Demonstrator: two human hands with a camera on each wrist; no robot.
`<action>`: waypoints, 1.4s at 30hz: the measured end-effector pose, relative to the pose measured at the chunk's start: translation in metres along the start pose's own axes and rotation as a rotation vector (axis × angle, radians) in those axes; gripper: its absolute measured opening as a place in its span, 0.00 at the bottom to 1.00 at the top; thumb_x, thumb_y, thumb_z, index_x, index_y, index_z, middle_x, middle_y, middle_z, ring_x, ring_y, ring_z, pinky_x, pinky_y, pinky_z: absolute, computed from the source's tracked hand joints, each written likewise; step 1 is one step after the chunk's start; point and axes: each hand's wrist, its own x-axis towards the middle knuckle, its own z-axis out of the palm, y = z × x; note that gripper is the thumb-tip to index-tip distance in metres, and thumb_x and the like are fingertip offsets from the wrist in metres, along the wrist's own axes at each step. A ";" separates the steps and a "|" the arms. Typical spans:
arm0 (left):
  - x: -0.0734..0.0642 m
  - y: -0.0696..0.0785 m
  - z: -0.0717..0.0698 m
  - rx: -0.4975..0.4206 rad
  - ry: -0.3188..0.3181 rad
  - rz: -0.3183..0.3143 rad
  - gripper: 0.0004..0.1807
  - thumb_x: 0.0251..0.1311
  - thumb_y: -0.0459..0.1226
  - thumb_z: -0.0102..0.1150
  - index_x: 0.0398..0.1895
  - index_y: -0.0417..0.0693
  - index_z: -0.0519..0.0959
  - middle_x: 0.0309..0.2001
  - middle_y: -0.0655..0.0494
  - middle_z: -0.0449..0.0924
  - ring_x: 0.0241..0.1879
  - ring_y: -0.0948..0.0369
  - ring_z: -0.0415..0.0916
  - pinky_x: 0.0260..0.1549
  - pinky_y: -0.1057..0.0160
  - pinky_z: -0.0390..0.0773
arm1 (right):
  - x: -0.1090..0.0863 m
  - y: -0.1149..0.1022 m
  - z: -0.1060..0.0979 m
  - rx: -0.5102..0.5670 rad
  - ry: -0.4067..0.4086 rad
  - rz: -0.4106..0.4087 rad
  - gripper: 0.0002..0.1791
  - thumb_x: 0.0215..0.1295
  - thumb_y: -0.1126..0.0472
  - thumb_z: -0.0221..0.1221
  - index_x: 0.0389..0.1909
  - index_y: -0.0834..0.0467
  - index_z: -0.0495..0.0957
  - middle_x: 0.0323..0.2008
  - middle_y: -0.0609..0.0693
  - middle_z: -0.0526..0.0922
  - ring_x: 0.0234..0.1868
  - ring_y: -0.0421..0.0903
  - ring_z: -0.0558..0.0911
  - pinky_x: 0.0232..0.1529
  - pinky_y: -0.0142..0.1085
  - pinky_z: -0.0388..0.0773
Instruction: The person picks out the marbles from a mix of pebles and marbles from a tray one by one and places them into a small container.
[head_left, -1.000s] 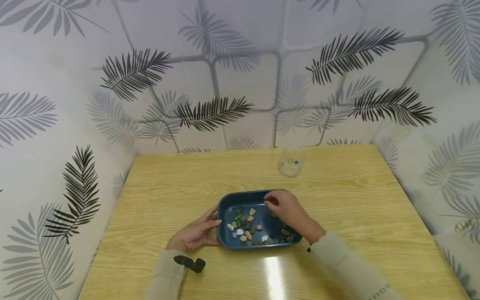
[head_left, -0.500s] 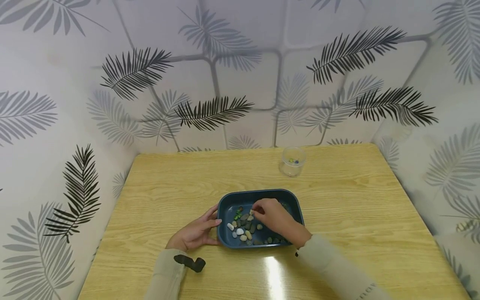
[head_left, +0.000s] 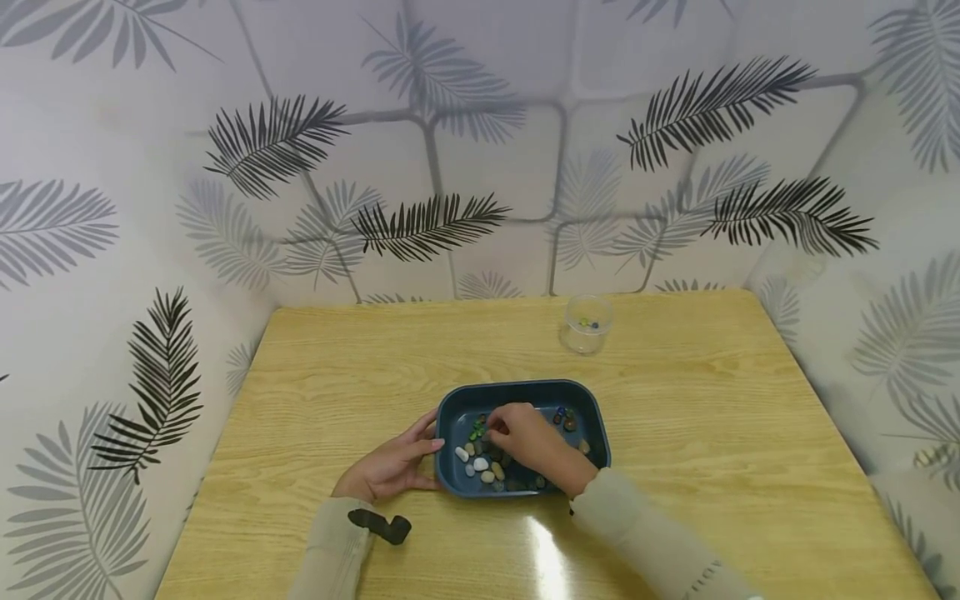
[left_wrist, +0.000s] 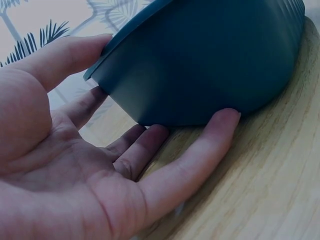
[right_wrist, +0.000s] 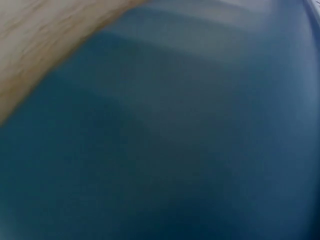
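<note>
A dark blue plastic tray (head_left: 525, 492) holds scattered pebbles, among them a white pebble (head_left: 480, 463), and small green shiny pieces (head_left: 477, 431). My left hand (head_left: 393, 468) holds the tray's left end; in the left wrist view the thumb rests at the rim and fingertips touch the lower wall and base. Inside the tray, my right hand (head_left: 525, 435) has bent fingers low over the pebbles, beside the green pieces. Whether something is between those fingertips is hidden. The right wrist view shows only the blurred tray wall (right_wrist: 175, 125) and some table.
A clear round container (head_left: 586, 335) with a few yellow and blue bits stands behind the tray on the wood-grain table (head_left: 360, 358). Dark and blue pieces (head_left: 562, 417) lie in the tray's right end, near a tan stone (head_left: 583, 447). Leaf-patterned wall covering surrounds the table.
My right hand has moved left across the tray, from its right side to the pebbles beside the green pieces, uncovering pieces at the right end. The left hand and tray have stayed put.
</note>
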 end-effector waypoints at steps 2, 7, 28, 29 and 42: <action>0.000 0.000 0.000 -0.003 -0.003 -0.003 0.32 0.64 0.35 0.45 0.67 0.69 0.48 0.67 0.51 0.38 0.63 0.48 0.48 0.40 0.37 0.67 | 0.002 0.001 0.004 -0.001 0.000 -0.006 0.10 0.59 0.61 0.55 0.38 0.60 0.79 0.33 0.47 0.79 0.33 0.39 0.76 0.33 0.31 0.74; 0.000 -0.002 0.000 -0.007 -0.003 -0.010 0.32 0.63 0.35 0.46 0.66 0.70 0.49 0.67 0.51 0.38 0.63 0.47 0.47 0.40 0.37 0.67 | 0.008 0.001 0.010 -0.014 0.006 -0.007 0.10 0.58 0.63 0.55 0.39 0.61 0.79 0.34 0.48 0.79 0.33 0.40 0.77 0.34 0.32 0.74; 0.001 -0.004 -0.003 -0.001 -0.001 0.004 0.32 0.63 0.36 0.46 0.66 0.70 0.49 0.67 0.52 0.39 0.63 0.49 0.48 0.39 0.37 0.67 | 0.024 0.001 0.018 -0.066 -0.022 0.036 0.06 0.58 0.64 0.56 0.35 0.59 0.79 0.30 0.47 0.79 0.30 0.39 0.76 0.29 0.30 0.73; 0.002 -0.005 -0.004 -0.002 -0.003 0.008 0.32 0.63 0.35 0.46 0.66 0.70 0.49 0.67 0.52 0.39 0.63 0.49 0.49 0.39 0.37 0.67 | 0.024 0.001 0.018 -0.069 -0.026 0.037 0.06 0.58 0.64 0.56 0.35 0.59 0.79 0.30 0.47 0.79 0.30 0.39 0.76 0.29 0.29 0.73; 0.002 -0.004 -0.005 -0.016 -0.017 0.013 0.31 0.65 0.35 0.43 0.66 0.71 0.49 0.67 0.52 0.39 0.61 0.48 0.52 0.40 0.37 0.67 | 0.027 0.002 0.022 -0.080 -0.043 0.017 0.04 0.57 0.63 0.57 0.33 0.58 0.78 0.29 0.46 0.78 0.28 0.38 0.76 0.28 0.29 0.73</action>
